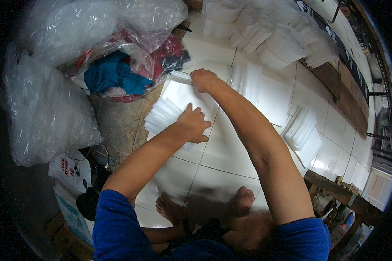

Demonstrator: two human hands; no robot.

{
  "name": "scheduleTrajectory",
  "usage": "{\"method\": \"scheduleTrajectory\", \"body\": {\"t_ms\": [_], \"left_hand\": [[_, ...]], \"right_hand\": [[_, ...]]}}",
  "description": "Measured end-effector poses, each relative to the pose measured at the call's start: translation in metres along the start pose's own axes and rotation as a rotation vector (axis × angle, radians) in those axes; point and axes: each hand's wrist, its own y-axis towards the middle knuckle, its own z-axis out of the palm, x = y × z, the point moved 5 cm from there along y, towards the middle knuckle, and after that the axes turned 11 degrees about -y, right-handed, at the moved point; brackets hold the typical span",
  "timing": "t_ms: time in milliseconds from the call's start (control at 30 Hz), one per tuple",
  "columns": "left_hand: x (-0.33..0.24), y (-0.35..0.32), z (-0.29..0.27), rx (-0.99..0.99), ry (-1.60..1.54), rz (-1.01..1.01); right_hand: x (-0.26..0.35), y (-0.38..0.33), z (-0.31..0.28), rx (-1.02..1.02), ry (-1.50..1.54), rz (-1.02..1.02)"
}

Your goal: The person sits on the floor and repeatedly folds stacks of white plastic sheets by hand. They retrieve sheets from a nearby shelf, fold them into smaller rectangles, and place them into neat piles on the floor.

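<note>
A stack of thin, whitish translucent plastic sheets (pixel 178 93) lies on the floor in front of me, its near part fanned out in overlapping layers. My left hand (pixel 192 124) rests over the near right side of this stack, fingers spread and thumb out. At the far right corner, my right hand (pixel 203 80) is closed with its fingers curled round the sheets' edge. Its fingertips are partly hidden by the hand itself. Just right of that hand stands a second stack of plastic sheets (pixel 270 93), partly behind my right forearm.
A smaller sheet pile (pixel 302 130) lies farther right. Several rolled plastic bundles (pixel 281 45) line the back. Big clear plastic bags (pixel 52 104) and a teal cloth (pixel 115 74) crowd the left. A wooden frame (pixel 339 195) stands at lower right on the white tiled floor (pixel 217 172).
</note>
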Motion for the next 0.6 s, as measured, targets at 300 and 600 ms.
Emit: {"method": "scheduleTrajectory", "body": {"t_ms": [300, 600], "left_hand": [[-0.015, -0.023, -0.003, -0.151, 0.043, 0.058], [-0.013, -0.031, 0.023, -0.189, 0.120, 0.050]], "right_hand": [[0.002, -0.005, 0.000, -0.047, -0.038, -0.006], [0.006, -0.035, -0.014, -0.459, -0.118, -0.016]]}}
